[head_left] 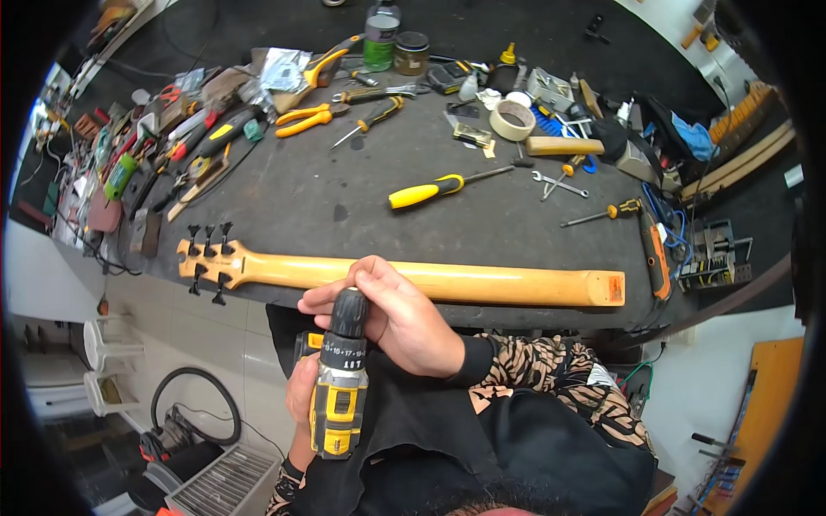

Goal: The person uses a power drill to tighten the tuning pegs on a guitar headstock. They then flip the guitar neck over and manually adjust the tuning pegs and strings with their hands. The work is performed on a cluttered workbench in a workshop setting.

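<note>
Drill (340,408) held before the near edge of the workbench (318,198)
It is gripped by the left hand (301,391), fingers mostly hidden; the right hand (409,322) is half curled behind the chuck (348,314), whether anything is pinched cannot be told; just beyond, a guitar neck (482,279) is laid left to right

The pale wooden neck (482,282) lies along the workbench (292,185), tuning pegs (207,250) at its left end. On its near side, the left hand (301,389) holds a yellow-and-black drill (337,404); the right hand (400,322) curves beside the chuck (349,313), overlapping the neck in view. Beyond the neck lie a yellow-handled screwdriver (428,191), orange-handled pliers (303,119) and a tape roll (512,120).
</note>
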{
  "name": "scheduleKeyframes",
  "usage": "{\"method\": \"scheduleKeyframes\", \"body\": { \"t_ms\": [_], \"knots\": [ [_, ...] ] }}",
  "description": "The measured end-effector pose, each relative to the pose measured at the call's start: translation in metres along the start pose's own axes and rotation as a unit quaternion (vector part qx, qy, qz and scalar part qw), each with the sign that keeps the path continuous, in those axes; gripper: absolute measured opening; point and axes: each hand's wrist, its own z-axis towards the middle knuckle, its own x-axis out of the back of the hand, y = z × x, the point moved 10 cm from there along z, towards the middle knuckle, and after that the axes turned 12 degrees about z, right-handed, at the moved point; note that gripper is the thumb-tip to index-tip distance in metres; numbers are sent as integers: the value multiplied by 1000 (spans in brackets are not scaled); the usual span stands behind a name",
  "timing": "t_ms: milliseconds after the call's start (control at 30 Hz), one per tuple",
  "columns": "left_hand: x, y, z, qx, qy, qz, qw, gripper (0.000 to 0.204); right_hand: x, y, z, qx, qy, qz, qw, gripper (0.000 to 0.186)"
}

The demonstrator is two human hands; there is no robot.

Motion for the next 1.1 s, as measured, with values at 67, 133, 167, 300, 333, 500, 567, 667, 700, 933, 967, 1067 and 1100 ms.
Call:
{"method": "scheduleKeyframes", "body": {
  "t_ms": [67,133,167,300,333,500,567,667,700,933,967,1067,1100],
  "knots": [
    [-2,12,9,36,33,-89,995,79,2,7,0,1,32,26,999,21],
    [-1,16,12,30,52,-79,995,77,13,-7,-10,-3,44,25,999,20],
    [-7,27,14,25,58,-89,994,76,18,-14,-16,-6,49,25,998,20],
    [-8,43,39,-13,38,-114,993,79,20,-14,-18,-2,54,26,998,21],
    [-7,47,46,-25,28,-117,992,81,21,-14,-18,-2,57,25,998,22],
    [-6,54,57,-52,11,-147,988,84,21,-12,-20,-14,65,14,998,24],
    [-5,52,52,-41,4,-176,983,72,20,-11,-20,-19,54,5,998,24],
    [-10,51,54,-34,-6,-195,980,69,23,-13,-22,-4,59,-5,998,25],
    [-10,50,51,-35,-10,-189,981,75,23,-13,-22,0,61,-7,998,25],
    [-12,44,44,-35,-18,-187,982,86,21,-11,-23,7,50,-32,998,27],
    [-10,47,49,-36,-10,-185,982,86,22,-10,-23,10,49,-32,998,27],
    [-10,47,50,-33,-14,-191,981,86,22,-9,-23,12,52,-22,998,27],
    [-12,46,47,-33,-21,-195,980,86,23,-9,-23,13,54,-16,998,27]
  ]
}}
